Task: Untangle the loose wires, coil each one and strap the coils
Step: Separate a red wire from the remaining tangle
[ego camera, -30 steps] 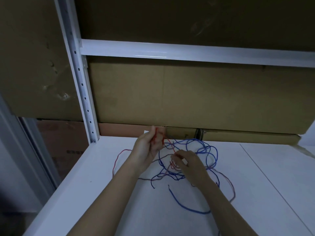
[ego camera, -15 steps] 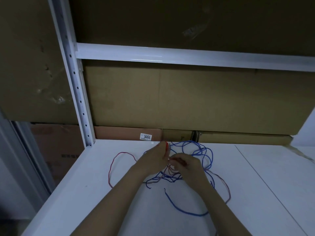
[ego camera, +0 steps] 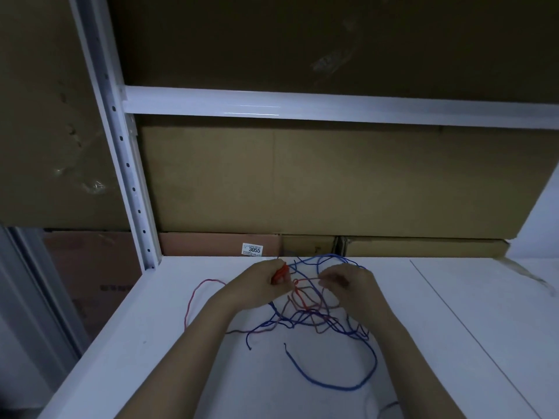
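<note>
A tangle of thin red and blue wires point(ego camera: 308, 313) lies on the white shelf board point(ego camera: 151, 343). My left hand point(ego camera: 260, 285) grips a small bundle of red wire point(ego camera: 281, 272) between thumb and fingers. My right hand point(ego camera: 348, 285) pinches a red strand point(ego camera: 305, 281) that runs across from the left hand. A long blue wire point(ego camera: 332, 385) loops toward me below the tangle. One red loop point(ego camera: 193, 297) trails off to the left.
A white perforated upright point(ego camera: 127, 176) and a crossbeam point(ego camera: 332, 110) frame the shelf. Brown cardboard boxes point(ego camera: 332, 182) stand right behind the wires, one with a label reading 3055 point(ego camera: 252, 248). The shelf's left edge drops off beside my left arm.
My left hand has come down from its raised position to the shelf. Both hands met at the tangle and have now drawn apart, with a red strand stretched between them.
</note>
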Tool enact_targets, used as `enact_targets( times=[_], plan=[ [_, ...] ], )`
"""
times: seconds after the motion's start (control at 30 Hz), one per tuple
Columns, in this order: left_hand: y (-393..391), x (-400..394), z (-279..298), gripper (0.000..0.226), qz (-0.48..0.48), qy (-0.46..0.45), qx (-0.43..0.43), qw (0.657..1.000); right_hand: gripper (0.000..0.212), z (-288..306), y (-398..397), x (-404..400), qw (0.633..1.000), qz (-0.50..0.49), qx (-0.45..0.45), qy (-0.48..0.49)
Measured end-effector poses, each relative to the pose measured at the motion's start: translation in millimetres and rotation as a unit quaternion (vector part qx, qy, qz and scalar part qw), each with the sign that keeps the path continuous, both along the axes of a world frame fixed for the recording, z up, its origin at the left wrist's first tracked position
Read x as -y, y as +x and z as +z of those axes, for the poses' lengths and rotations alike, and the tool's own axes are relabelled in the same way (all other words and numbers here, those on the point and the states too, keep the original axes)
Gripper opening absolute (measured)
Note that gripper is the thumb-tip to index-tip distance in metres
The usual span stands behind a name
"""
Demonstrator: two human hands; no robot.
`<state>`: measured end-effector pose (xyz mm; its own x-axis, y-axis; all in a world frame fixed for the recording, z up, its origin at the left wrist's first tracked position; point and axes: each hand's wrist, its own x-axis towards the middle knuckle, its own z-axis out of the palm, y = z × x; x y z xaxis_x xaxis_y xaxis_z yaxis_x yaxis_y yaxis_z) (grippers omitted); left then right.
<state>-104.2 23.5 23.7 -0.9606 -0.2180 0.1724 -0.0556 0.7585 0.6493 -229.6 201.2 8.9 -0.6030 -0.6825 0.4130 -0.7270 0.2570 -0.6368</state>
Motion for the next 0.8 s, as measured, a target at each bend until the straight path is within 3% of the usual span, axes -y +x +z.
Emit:
enact_targets(
  times=[0.07, 0.17, 0.27, 0.37, 0.43, 0.5, 0.57, 0.67, 0.8],
  plan=[
    [-1, 1, 1, 0.022, 0.003, 0.014, -0.016, 1.000, 0.012, 1, -6, -3, 0.992, -0.040, -0.117, -0.007],
    [-3, 1, 4, 0.023, -0.005, 0.030, -0.028, 0.999, 0.016, -3, -14, -6, 0.982, -0.090, -0.160, -0.042],
    [-3, -4, 5, 0.023, -0.023, 0.064, -0.025, 0.997, 0.012, -7, -20, -3, 0.982, -0.131, -0.133, -0.031],
    [-2, -7, 5, 0.022, -0.020, 0.095, -0.044, 0.994, 0.033, -3, -19, 2, 0.989, -0.121, -0.083, 0.026],
    [-4, -6, 6, 0.024, 0.006, 0.090, -0.064, 0.994, 0.042, 5, -14, 5, 0.993, -0.104, -0.049, 0.002],
    [-7, -6, 7, 0.029, 0.034, 0.092, -0.082, 0.992, 0.026, 10, -4, 9, 0.991, -0.089, -0.067, -0.069],
    [-12, -7, 8, 0.034, 0.053, 0.091, -0.095, 0.990, 0.007, 14, 7, 13, 0.994, -0.051, -0.058, -0.076],
    [-16, -8, 10, 0.036, 0.070, 0.093, -0.118, 0.986, 0.017, 6, 16, 20, 0.999, 0.030, 0.011, 0.028],
    [-15, 4, 12, 0.038, 0.132, 0.098, -0.144, 0.976, 0.013, -4, 6, 13, 0.999, 0.015, 0.028, -0.034]
  ],
)
